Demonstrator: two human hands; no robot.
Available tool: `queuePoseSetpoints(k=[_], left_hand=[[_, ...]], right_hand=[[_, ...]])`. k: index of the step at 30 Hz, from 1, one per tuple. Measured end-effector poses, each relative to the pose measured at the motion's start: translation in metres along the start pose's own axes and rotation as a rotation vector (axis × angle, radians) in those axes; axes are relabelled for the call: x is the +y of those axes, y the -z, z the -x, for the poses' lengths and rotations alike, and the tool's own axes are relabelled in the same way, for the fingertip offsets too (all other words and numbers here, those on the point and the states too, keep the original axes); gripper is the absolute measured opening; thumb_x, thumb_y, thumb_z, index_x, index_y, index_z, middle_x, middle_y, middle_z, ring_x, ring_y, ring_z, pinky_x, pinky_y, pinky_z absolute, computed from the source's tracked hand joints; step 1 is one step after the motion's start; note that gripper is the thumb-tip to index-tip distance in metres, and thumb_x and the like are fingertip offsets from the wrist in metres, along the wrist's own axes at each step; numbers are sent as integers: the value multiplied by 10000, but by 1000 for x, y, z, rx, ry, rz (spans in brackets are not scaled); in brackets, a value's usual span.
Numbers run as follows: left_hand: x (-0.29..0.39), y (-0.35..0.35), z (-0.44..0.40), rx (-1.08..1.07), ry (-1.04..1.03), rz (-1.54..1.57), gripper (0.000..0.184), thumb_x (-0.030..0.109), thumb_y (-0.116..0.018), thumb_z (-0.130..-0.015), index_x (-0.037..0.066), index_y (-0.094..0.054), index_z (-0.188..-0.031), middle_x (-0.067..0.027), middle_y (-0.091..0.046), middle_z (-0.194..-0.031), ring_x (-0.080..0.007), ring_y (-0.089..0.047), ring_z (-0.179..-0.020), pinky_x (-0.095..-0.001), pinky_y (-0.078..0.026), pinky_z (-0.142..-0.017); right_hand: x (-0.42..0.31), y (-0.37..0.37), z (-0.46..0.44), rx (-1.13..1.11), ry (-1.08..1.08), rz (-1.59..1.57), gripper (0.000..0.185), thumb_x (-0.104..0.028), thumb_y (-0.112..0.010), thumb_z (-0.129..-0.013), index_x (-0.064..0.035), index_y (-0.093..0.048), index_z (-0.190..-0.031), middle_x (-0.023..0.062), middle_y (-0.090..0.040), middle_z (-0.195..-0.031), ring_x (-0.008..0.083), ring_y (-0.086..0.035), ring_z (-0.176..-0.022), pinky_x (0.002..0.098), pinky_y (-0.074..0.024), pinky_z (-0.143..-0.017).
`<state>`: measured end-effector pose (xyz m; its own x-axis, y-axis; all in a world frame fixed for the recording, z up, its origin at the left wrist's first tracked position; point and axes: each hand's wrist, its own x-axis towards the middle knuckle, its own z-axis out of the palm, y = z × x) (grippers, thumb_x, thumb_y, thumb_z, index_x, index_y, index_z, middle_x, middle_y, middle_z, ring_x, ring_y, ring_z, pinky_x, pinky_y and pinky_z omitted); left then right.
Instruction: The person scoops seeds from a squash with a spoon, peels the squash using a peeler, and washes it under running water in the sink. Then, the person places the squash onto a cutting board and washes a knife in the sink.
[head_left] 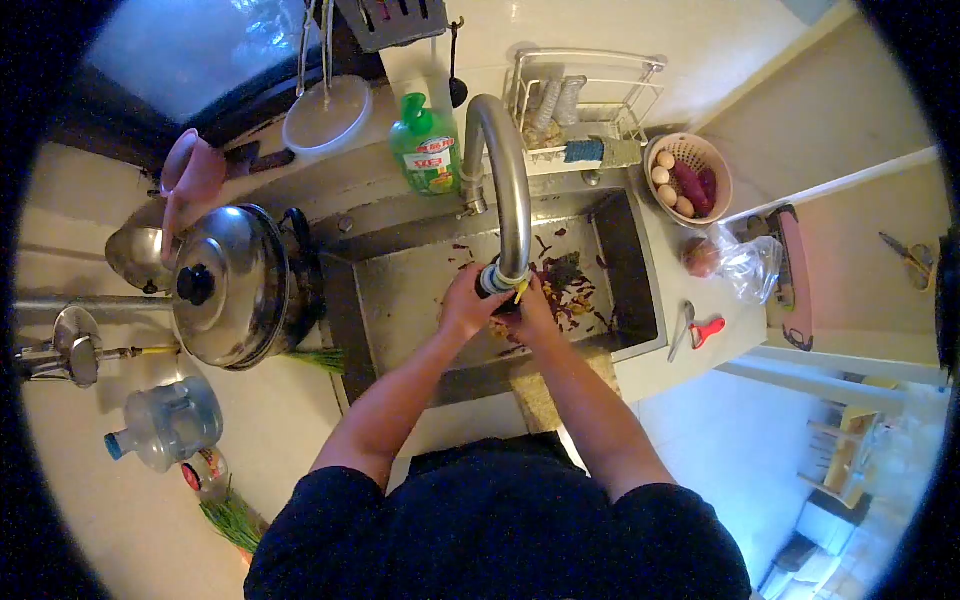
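Note:
My left hand (pixel 467 302) and my right hand (pixel 534 314) are close together over the sink (pixel 400 300), right below the spout of the metal faucet (pixel 512 180). The fingers of both hands curl inward around something mostly hidden by the faucet head and the hands; a small yellow patch shows beside my right fingers. What it is I cannot make out. Dark red and yellowish peelings (pixel 572 292) lie scattered on the sink floor, mostly to the right of my hands. A tan cloth (pixel 565 388) hangs over the sink's front edge by my right forearm.
Right of the sink are a basket (pixel 725 160) with several eggs and purple sweet potatoes, a plastic bag (pixel 752 265), a red peeler (pixel 707 332) and a slim metal utensil (pixel 682 330). A green soap bottle (pixel 427 150) stands behind; a lidded pot (pixel 228 285) sits left.

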<state>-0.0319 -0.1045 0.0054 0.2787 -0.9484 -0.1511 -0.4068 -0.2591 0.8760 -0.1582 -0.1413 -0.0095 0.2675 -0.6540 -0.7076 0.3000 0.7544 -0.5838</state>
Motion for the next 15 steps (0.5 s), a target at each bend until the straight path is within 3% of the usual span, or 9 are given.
queuePoseSetpoints(k=[1,4,5,7,9,10,12,14,15], left_hand=[[0,2,-1,-80,-65,-13,495,254,-744,-666,40,-525,-1055,-114,-587,-1029,-259,-581,-940,-372,-473,-788],[-53,-23,-3,134,-190,28,504,256,-729,-698,60,-504,-1104,-115,-562,-1089,-276,-555,-999,-423,-461,-839],[-47,-18,1,-24,58,328,515,271,-723,-707,70,-496,-1122,-110,-562,-1095,-279,-551,-1008,-444,-453,-853],[-25,4,10,-336,558,917,536,301,-711,-724,91,-478,-1159,-102,-562,-1106,-284,-543,-1026,-487,-437,-881],[-41,9,9,-486,779,1069,523,330,-687,-745,106,-476,-1167,-93,-561,-1111,-278,-546,-1019,-513,-437,-875],[-45,11,9,-564,888,1146,517,344,-675,-755,113,-474,-1172,-89,-561,-1113,-275,-548,-1015,-526,-436,-871],[-44,3,8,-556,868,1227,462,348,-609,-794,93,-489,-1160,-101,-571,-1103,-271,-568,-984,-520,-447,-848],[-38,-5,7,-557,851,1284,432,356,-568,-817,83,-501,-1145,-106,-577,-1097,-269,-574,-974,-516,-453,-837],[-31,-7,4,-562,842,1300,424,363,-560,-820,84,-505,-1135,-106,-578,-1096,-268,-571,-979,-514,-453,-837]], right_hand=[[-7,0,11,-27,-2,-37,396,-323,-540,-839,-174,-422,-1187,51,-540,-1067,244,-572,-937,430,-516,-674],[9,21,-19,-115,76,37,546,-304,-595,-819,-88,-356,-1260,111,-523,-1122,228,-549,-974,372,-477,-766],[22,30,-32,-118,95,89,598,-294,-608,-816,-61,-325,-1289,143,-516,-1142,235,-543,-982,351,-464,-785],[16,22,-27,-257,250,387,533,-282,-597,-820,-31,-394,-1244,139,-515,-1165,206,-519,-1011,310,-413,-857],[11,19,-24,-275,378,676,491,-283,-576,-834,-25,-426,-1223,137,-517,-1167,202,-517,-998,312,-416,-852],[12,21,-28,-294,512,737,440,-258,-553,-850,-12,-452,-1200,150,-541,-1129,244,-527,-986,330,-424,-843],[38,73,-89,-170,777,957,374,-223,-535,-857,-5,-492,-1157,161,-570,-1071,257,-550,-936,338,-432,-824],[14,67,-80,7,660,853,245,-129,-521,-843,0,-574,-1045,170,-617,-934,245,-589,-823,336,-458,-758],[-14,45,-53,9,726,938,237,-140,-512,-847,0,-583,-1024,158,-624,-902,229,-592,-785,331,-463,-735]])
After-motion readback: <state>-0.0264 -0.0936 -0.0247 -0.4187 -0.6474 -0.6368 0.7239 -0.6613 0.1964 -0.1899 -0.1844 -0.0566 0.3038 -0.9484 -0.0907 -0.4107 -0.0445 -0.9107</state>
